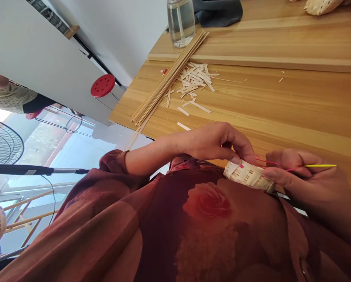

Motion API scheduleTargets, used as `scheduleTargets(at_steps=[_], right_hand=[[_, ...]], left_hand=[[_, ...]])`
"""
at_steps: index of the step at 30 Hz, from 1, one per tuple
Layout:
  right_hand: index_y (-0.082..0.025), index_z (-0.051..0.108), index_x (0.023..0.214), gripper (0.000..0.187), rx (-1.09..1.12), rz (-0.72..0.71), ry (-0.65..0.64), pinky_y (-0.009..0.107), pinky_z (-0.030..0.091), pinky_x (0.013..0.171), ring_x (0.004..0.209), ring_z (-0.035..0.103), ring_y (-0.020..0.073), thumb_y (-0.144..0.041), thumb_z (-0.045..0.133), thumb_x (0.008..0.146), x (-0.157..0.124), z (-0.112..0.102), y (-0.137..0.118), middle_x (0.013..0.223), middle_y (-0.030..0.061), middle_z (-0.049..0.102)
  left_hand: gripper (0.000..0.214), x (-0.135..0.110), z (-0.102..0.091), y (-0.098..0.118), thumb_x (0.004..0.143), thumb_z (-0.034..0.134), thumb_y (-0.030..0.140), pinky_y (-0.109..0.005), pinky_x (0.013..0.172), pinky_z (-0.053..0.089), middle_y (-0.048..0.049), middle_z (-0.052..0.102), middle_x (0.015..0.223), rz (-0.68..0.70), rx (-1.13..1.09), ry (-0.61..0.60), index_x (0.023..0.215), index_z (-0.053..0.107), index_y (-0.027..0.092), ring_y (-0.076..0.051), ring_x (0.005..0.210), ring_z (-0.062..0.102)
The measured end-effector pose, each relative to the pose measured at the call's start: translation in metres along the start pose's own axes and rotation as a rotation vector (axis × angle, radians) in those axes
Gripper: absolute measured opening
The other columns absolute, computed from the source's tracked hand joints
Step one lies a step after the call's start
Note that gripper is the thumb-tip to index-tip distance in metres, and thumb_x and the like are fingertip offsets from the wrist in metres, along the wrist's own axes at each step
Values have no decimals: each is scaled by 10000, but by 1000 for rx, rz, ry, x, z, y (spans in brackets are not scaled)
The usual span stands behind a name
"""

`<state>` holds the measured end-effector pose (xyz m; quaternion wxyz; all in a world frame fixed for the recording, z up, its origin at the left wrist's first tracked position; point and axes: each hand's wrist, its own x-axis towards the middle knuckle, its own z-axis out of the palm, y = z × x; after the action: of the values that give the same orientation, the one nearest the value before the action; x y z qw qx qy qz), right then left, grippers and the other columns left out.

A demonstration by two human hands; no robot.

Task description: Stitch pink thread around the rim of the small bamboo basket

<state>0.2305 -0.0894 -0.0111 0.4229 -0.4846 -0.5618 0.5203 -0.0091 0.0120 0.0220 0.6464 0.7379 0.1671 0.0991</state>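
A small woven basket of pale bamboo strips (248, 174) rests against the front of the flowered shirt, at the table's near edge. My left hand (227, 141) is closed on its upper left rim, thumb on the outside and fingers curled over the far side. A red thread (271, 162) runs from the rim across to my right hand (300, 172). That hand is closed around a thin yellow needle (321, 165), whose tip sticks out to the right. Its thumb lies against the basket's right end. A small pink spot (241, 166) shows on the weave near my left thumb.
On the wooden table (252, 94) lie a bundle of long bamboo strips (169, 80) and a heap of short cut strips (195, 77). Behind them stand a glass jar with liquid (180, 23) and a dark cloth (218, 11). A red stool (102, 85) and a fan (5, 141) are at left.
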Motion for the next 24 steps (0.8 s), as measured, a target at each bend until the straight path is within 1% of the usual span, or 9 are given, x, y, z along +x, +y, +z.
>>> scheduleTargets(at_steps=[2,4,7,9,13,16,18,21,24], right_hand=[[-192,270,594,672,97,34,-5,245,303,455,524,343,103,-342,896,790,4,-1,2,564,-45,344],[-195,275,593,688,172,55,21,247,336,462,530,371,109,-345,930,744,8,-2,5,560,-47,353],[-191,317,564,692,190,66,71,249,374,486,547,408,114,-371,977,669,12,-5,7,566,-42,390],[-189,325,548,700,200,63,91,252,390,498,553,424,118,-403,981,658,14,-6,7,566,-35,409],[-191,314,550,716,184,41,135,254,398,519,569,452,124,-385,999,626,18,-6,4,557,-36,401],[-187,300,559,718,175,16,134,244,368,504,554,418,110,-351,995,636,18,-7,4,541,-42,378],[-186,284,565,711,188,5,117,245,357,494,542,405,108,-355,963,692,16,-10,5,533,-43,358],[-183,270,582,681,151,-13,94,242,363,498,546,398,106,-330,906,773,8,-15,4,552,-41,348],[-186,270,599,647,50,-27,74,237,333,488,547,369,100,-299,867,821,-3,-17,-2,572,-42,342]], left_hand=[[175,2,1,0,887,727,108,-205,885,604,-12,835,1038,3,11,24,1018,817,181,-137,981,774],[177,3,2,4,891,720,110,-202,874,602,-17,836,1039,9,53,47,1029,814,170,-135,974,773],[199,7,3,16,894,686,77,-201,844,596,-36,837,1010,1,145,77,1035,814,137,-132,938,768],[224,9,2,24,892,664,54,-201,826,587,-34,837,986,-24,203,102,1032,821,130,-129,917,764],[209,12,-2,32,881,698,88,-203,820,578,21,835,944,-72,249,113,976,843,205,-127,899,762],[172,9,0,27,887,741,165,-205,857,588,-12,837,1033,-59,172,63,1030,831,196,-143,958,770],[270,6,6,22,896,743,195,-216,845,601,-54,824,1077,-47,66,72,1161,785,158,-146,945,767],[476,0,17,19,939,682,205,-223,737,612,-90,783,1101,-101,-118,111,1400,605,115,-126,839,741],[444,-7,26,25,985,595,236,-195,623,585,-106,749,1143,-172,-234,110,1415,539,144,-126,816,738]])
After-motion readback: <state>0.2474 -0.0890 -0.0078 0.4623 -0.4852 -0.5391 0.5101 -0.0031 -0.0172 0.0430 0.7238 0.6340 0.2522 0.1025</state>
